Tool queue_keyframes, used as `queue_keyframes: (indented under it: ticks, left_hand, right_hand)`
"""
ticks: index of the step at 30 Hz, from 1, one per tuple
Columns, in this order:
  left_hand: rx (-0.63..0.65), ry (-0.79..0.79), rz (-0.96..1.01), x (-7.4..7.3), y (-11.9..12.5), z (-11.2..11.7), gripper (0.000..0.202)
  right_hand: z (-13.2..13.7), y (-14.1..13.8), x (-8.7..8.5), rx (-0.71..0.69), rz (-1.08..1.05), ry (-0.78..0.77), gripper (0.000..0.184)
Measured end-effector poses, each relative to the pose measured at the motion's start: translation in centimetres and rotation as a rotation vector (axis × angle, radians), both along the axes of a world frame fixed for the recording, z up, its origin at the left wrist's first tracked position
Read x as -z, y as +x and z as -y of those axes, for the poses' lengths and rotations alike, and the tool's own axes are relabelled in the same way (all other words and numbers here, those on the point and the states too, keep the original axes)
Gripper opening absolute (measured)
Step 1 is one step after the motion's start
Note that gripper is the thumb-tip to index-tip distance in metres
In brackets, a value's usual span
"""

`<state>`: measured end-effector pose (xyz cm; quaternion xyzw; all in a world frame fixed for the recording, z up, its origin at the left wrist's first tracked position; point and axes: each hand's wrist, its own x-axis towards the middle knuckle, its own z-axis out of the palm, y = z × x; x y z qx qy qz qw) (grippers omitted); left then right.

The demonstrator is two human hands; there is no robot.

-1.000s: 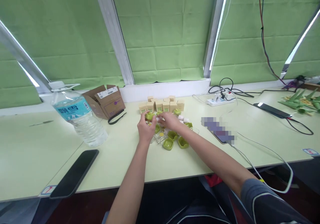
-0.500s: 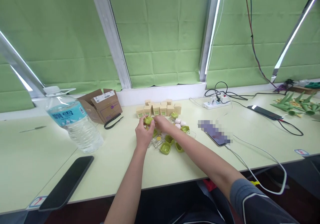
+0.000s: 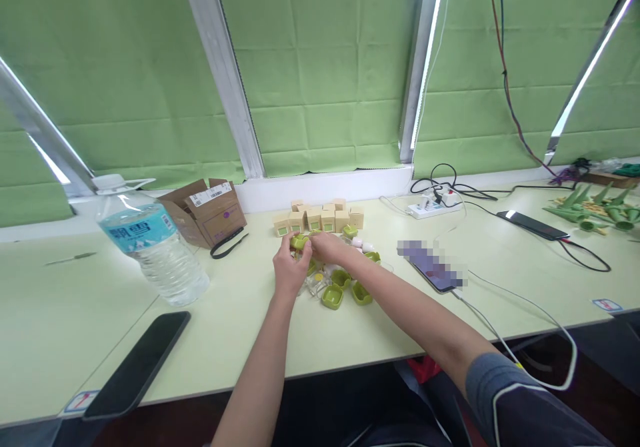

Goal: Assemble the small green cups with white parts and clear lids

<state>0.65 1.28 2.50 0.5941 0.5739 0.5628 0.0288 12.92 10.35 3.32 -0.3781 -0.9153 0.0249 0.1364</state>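
Observation:
My left hand point(image 3: 291, 265) is closed around a small green plastic cup-like piece point(image 3: 299, 241), gripped between thumb and fingers. Close against it on the right, my right hand point(image 3: 327, 247) has its fingers drawn together; whatever they hold, if anything, is hidden. Below and beside the hands lie several green cup-shaped pieces point(image 3: 333, 296), open side up. Clear plastic parts with a bit of yellow point(image 3: 319, 278) are spread among them. A few pale pink pieces point(image 3: 362, 244) sit right of my right hand, partly behind the wrist.
Small tan boxes point(image 3: 314, 219) stand in rows behind the hands. To the left are an open cardboard box point(image 3: 210, 220), a big water bottle point(image 3: 155, 247) and a black phone point(image 3: 137, 366). Rightward lie a charging phone point(image 3: 433, 268), its white cable and a power strip point(image 3: 434, 208).
The view has shifted slightly, moving everything a little to the right. My left hand keeps hold of the green piece, and my right hand stays beside it.

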Motion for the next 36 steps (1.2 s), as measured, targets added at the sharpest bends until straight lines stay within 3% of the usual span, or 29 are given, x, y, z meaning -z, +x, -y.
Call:
queue_keyframes:
  ticks: [9,13,18,21,28,36]
  left_hand:
    - [0.011,-0.013,-0.023,0.3,-0.2,-0.3,0.037]
    - [0.035,-0.029,-0.035,0.2,-0.1,-0.2,0.038]
    - [0.103,-0.045,-0.094,0.1,0.2,0.0,0.04]
    - [0.149,-0.066,-0.135,0.0,0.5,0.2,0.043]
    - [0.2,-0.096,-0.174,0.2,0.6,0.2,0.053]
    - [0.275,-0.082,-0.201,0.5,0.4,-0.2,0.041]
  right_hand:
    - [0.9,1.9,-0.8,-0.056,-0.086,0.027,0.022]
    - [1.4,3.4,-0.7,-0.091,-0.355,-0.04,0.026]
    - [3.9,5.7,0.3,-0.106,-0.767,-0.18,0.025]
    - [5.3,6.8,1.2,-0.032,-0.888,-0.171,0.02]
    - [5.6,7.4,1.8,-0.01,-0.889,-0.067,0.018]
    - [6.3,6.9,1.7,-0.096,-0.825,-0.008,0.015]
